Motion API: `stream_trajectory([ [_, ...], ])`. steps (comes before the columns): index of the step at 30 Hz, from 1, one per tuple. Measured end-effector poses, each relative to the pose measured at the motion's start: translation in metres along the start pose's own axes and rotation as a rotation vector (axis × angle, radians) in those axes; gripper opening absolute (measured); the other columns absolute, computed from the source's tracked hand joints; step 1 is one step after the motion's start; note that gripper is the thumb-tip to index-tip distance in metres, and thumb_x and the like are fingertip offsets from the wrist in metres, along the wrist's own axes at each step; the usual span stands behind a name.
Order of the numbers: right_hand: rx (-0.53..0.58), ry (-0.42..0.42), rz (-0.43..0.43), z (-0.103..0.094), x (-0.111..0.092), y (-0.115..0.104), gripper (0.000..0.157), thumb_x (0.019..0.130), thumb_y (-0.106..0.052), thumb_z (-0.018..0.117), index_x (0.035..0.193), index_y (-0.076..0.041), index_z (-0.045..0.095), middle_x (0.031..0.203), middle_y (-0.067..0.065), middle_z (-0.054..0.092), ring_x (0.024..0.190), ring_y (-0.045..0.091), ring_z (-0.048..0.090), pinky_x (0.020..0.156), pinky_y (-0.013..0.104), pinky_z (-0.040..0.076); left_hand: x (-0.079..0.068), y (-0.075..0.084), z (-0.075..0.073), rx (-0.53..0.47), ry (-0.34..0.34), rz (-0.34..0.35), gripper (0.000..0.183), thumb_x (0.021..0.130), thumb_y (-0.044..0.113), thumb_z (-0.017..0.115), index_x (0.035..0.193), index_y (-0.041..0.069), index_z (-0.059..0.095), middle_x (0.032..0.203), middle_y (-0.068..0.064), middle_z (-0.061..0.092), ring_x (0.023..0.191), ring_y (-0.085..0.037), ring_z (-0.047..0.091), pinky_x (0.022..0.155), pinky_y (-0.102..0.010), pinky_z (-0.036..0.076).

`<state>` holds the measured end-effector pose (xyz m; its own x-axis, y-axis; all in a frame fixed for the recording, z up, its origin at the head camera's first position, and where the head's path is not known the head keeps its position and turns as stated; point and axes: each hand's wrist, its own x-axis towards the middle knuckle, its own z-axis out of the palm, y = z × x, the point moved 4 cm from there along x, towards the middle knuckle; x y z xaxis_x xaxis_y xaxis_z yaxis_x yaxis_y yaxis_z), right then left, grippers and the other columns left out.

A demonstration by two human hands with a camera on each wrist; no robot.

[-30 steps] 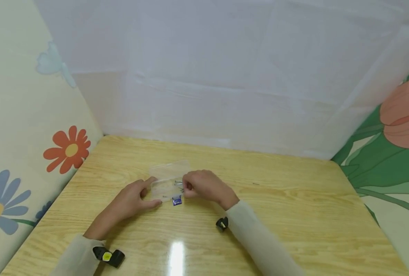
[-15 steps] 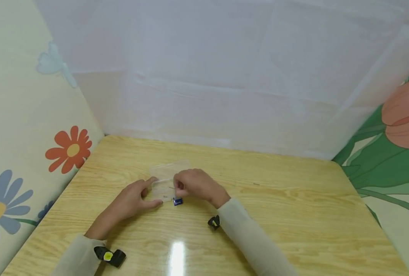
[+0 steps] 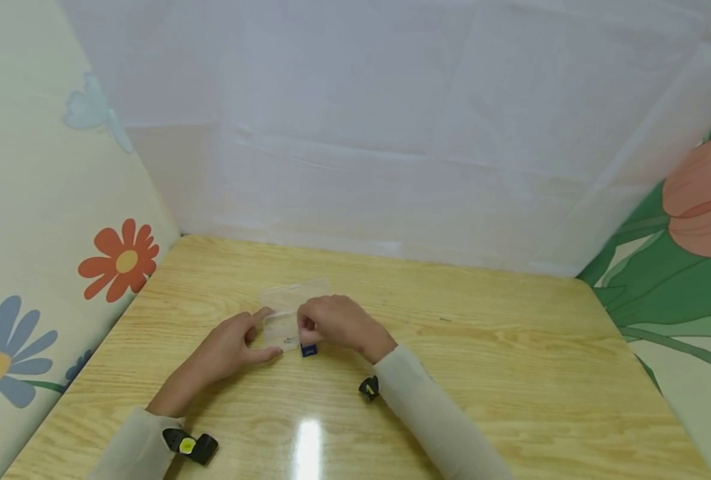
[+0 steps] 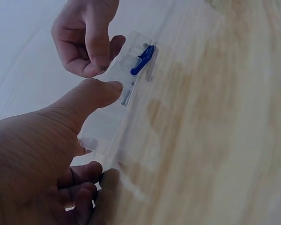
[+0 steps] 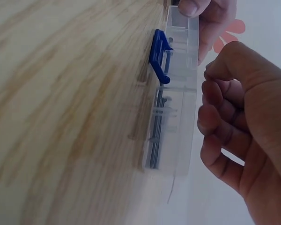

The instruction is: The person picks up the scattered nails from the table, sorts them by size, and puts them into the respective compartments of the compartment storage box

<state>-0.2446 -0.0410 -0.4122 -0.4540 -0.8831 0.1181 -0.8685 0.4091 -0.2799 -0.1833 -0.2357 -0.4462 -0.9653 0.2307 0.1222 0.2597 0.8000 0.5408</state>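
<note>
A clear plastic compartment box [image 3: 280, 327] lies on the wooden table with its lid [image 3: 294, 293] folded back. My left hand [image 3: 235, 345] grips its left end, thumb at the front wall and forefinger at the back. Over the right part of the box, my right hand [image 3: 337, 323] has its fingers curled; no item shows between the fingertips. A blue latch [image 5: 158, 56] hangs on the front wall. Long metal nails or screws [image 5: 155, 136] lie in the right part, seen through the wall. Small dark screws or nails [image 3: 289, 340] sit near the left thumb.
A single thin nail-like piece [image 3: 445, 319] lies on the wooden tabletop [image 3: 511, 373] to the right. White sheeting [image 3: 391, 133] rises behind the table, and flower-printed panels flank both sides.
My right hand has moved left over the box, covering its right part. The thin metal piece seen at its fingertips half a second ago no longer shows there. The left hand stays put.
</note>
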Motion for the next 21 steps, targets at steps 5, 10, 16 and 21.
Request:
stream_trajectory([
  [5, -0.016, 0.024, 0.020, -0.003, -0.009, 0.005, 0.014, 0.096, -0.013, 0.066, 0.085, -0.021, 0.063, 0.084, -0.011, 0.056, 0.073, 0.003, 0.050, 0.066, 0.020, 0.043, 0.002, 0.000, 0.000, 0.005, -0.001, -0.003, 0.076, 0.084, 0.039, 0.086, 0.143, 0.000, 0.057, 0.075, 0.000, 0.042, 0.066, -0.015, 0.037, 0.060, -0.031, 0.034],
  [10, -0.016, 0.049, 0.029, -0.006, -0.020, 0.009, 0.010, 0.098, -0.013, 0.064, 0.090, -0.019, 0.066, 0.082, -0.011, 0.056, 0.071, 0.005, 0.049, 0.066, 0.020, 0.042, 0.001, 0.001, -0.001, -0.001, -0.004, -0.008, 0.078, 0.084, 0.041, 0.086, 0.143, -0.001, 0.057, 0.076, -0.001, 0.042, 0.066, -0.015, 0.037, 0.059, -0.031, 0.032],
  [16, 0.022, 0.053, 0.036, -0.007, -0.032, 0.015, 0.011, 0.099, -0.013, 0.062, 0.093, -0.018, 0.069, 0.082, -0.013, 0.057, 0.071, 0.003, 0.050, 0.066, 0.019, 0.042, -0.002, 0.000, 0.001, 0.003, -0.006, -0.027, 0.080, 0.083, 0.045, 0.086, 0.143, 0.001, 0.057, 0.077, -0.001, 0.042, 0.068, -0.015, 0.038, 0.060, -0.033, 0.033],
  [21, 0.053, 0.067, 0.078, -0.008, -0.043, 0.025, 0.011, 0.099, -0.013, 0.064, 0.091, -0.019, 0.068, 0.083, -0.012, 0.057, 0.072, 0.004, 0.051, 0.067, 0.021, 0.044, 0.000, 0.000, 0.001, 0.016, 0.000, -0.024, 0.079, 0.083, 0.045, 0.086, 0.143, 0.002, 0.057, 0.077, -0.001, 0.042, 0.069, -0.016, 0.038, 0.061, -0.034, 0.033],
])
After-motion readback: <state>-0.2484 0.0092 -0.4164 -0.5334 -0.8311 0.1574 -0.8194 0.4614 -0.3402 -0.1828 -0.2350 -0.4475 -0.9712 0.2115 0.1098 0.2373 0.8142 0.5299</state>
